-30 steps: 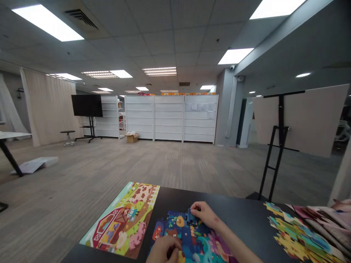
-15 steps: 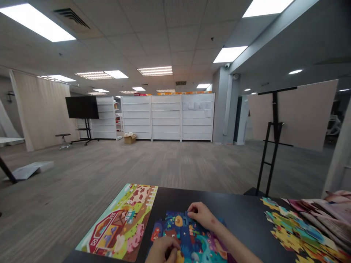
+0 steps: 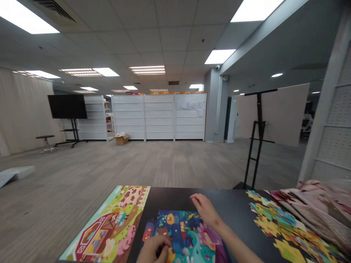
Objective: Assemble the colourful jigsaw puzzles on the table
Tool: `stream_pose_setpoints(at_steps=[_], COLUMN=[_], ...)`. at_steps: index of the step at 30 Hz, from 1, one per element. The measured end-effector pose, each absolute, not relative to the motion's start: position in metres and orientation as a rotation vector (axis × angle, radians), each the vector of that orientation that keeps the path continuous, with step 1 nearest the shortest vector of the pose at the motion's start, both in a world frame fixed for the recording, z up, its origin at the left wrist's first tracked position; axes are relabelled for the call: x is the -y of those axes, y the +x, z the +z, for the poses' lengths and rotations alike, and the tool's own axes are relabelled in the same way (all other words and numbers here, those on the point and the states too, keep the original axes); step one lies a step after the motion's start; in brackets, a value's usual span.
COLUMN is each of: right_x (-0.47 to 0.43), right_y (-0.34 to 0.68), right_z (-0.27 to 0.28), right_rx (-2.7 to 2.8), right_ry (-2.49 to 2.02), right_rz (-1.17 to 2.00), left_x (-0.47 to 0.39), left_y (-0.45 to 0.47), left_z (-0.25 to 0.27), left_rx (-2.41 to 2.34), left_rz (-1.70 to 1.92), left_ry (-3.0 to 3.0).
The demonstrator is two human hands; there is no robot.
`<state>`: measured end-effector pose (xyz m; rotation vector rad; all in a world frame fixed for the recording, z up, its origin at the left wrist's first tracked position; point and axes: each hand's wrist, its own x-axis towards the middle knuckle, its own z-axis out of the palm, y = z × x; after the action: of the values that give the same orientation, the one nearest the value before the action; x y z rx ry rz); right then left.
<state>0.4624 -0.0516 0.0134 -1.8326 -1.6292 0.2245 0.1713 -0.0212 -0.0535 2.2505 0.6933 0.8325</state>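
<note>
Two hands at a dark-blue puzzle (image 3: 189, 233) on a black table (image 3: 236, 208)

A farm picture (image 3: 109, 223) lies left of the puzzle; over the puzzle's near left side the left hand (image 3: 154, 250) curls, its grip too hidden to tell what it has; a light, flat press there would best keep the puzzle from shifting. At the puzzle's far right edge the right hand (image 3: 206, 211) slants inward, fingers loosely extended, no piece visible in them; loose pieces (image 3: 271, 219) lie further right.
</note>
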Motion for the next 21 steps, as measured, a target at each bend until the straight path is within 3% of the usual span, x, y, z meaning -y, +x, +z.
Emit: stream_pose_setpoints(at_steps=[5,10,21], right_x=[0.165,0.271,0.270], right_y=[0.547,0.549,0.532], right_z=[0.029,0.016,-0.014], right_rx=[1.517,1.444,1.463], right_ry=[-2.000,-2.166,-2.202], right_rz=[0.336,0.481,0.549], left_x=[0.035,0.038,0.047], left_y=[0.166,0.165,0.163], left_z=[-0.042,-0.031,-0.021], left_rx=[-0.707,-0.732,-0.793], left_rz=[0.841,0.738,0.790], left_ry=[2.215,2.215,2.302])
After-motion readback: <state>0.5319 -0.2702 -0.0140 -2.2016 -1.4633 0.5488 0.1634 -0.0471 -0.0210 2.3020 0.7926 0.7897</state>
